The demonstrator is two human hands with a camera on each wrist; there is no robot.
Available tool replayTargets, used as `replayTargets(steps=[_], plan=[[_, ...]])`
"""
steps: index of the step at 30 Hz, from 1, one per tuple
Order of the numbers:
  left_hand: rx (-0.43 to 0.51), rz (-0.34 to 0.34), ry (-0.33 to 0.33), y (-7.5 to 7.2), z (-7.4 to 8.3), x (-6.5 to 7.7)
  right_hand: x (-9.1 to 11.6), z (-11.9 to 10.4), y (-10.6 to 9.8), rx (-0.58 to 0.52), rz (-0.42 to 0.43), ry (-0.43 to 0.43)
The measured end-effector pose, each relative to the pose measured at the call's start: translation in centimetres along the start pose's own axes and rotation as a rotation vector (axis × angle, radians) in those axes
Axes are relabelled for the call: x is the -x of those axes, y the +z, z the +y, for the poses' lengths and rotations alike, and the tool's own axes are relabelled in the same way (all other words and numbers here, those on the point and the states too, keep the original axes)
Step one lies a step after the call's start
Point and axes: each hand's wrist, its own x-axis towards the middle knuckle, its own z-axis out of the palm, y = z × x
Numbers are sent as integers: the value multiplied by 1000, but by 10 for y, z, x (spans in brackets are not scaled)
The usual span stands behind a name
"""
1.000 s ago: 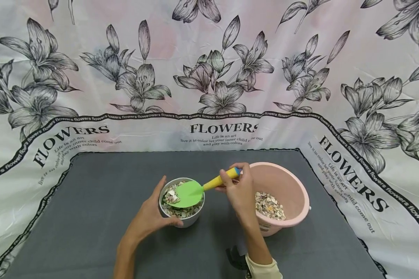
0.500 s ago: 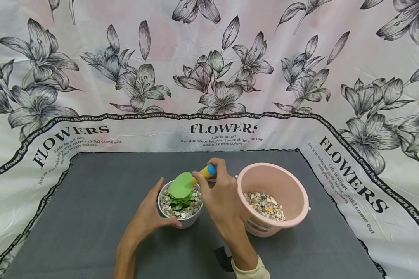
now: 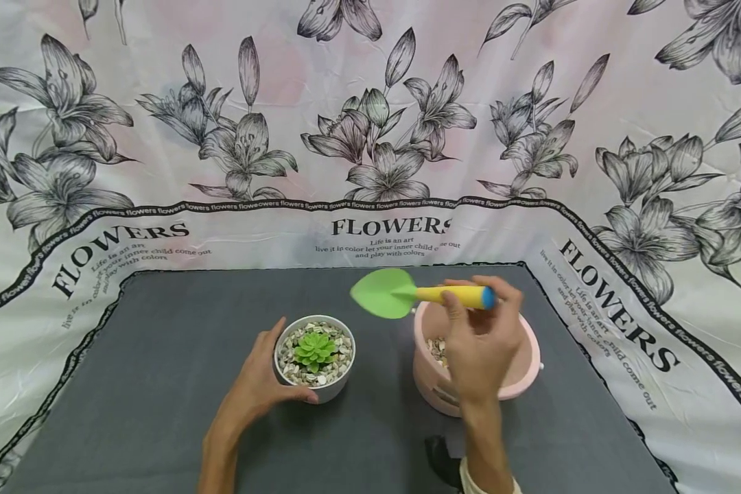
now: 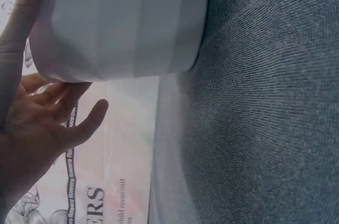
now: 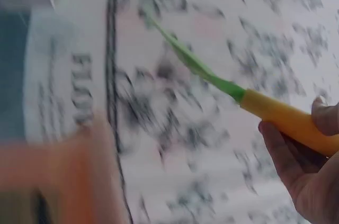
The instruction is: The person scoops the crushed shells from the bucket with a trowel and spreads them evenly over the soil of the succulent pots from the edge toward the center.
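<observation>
A white pot (image 3: 333, 391) stands on the grey cloth, filled with pale stone chips around a green succulent (image 3: 315, 350). My left hand (image 3: 256, 381) holds the pot from the left, thumb at the front and fingers round the far side; the left wrist view shows the pot's ribbed wall (image 4: 122, 23). My right hand (image 3: 484, 346) grips the yellow, blue-ended handle of a small green-bladed trowel (image 3: 385, 293), raised in front of the pink bucket (image 3: 532, 346). The blade points left and carries no visible stones. In the right wrist view, thumb and fingers pinch the handle (image 5: 280, 119).
More stone chips (image 3: 435, 350) lie in the bucket, partly hidden by my right hand. Grey cloth (image 3: 160, 384) covers the table. Behind it hangs a white flower-printed curtain (image 3: 383, 137). A black strap (image 3: 442, 461) hangs near my right wrist.
The trowel tipped its stones into the pot, then moved right and up toward the bucket with my right hand. The succulent is now fully uncovered. My left hand stays on the pot.
</observation>
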Motion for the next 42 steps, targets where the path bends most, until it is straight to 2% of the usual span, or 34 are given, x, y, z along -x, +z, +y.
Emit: replayTargets(steps=[3, 6, 8, 11, 14, 19, 25, 28, 32, 34, 36, 38, 42], plan=[[6, 3, -2, 0, -1, 1, -21, 2, -33, -14, 189, 0], [3, 6, -3, 0, -2, 1, -33, 10, -60, 20, 268, 23], [-5, 7, -1, 0, -2, 1, -34, 17, -73, 93, 249, 66], [-14, -1, -5, 0, -1, 1, -30, 29, -85, 239, 163, 104], [-14, -9, -5, 2, 1, 0, -25, 40, -91, 355, 102, 140], [-32, 10, 45, 5, 3, -1, -20, 53, -93, 473, 76, 162], [-186, 44, 76, 5, 8, 3, -17, 65, -95, 588, 31, 160], [-251, 106, 137, 6, 14, 5, -15, 70, -95, 681, -6, 132], [-223, 216, 305, 21, 39, -1, -12, 74, -96, 792, -117, 76], [-186, 214, 388, 36, 60, -7, -11, 75, -95, 803, -191, 68], [-157, 161, 438, 54, 82, -12, -11, 75, -94, 798, -256, 84], [-124, 82, 457, 72, 101, -17, -11, 74, -92, 792, -303, 112], [-96, -42, 455, 100, 122, -20, -9, 73, -92, 796, -334, 189]])
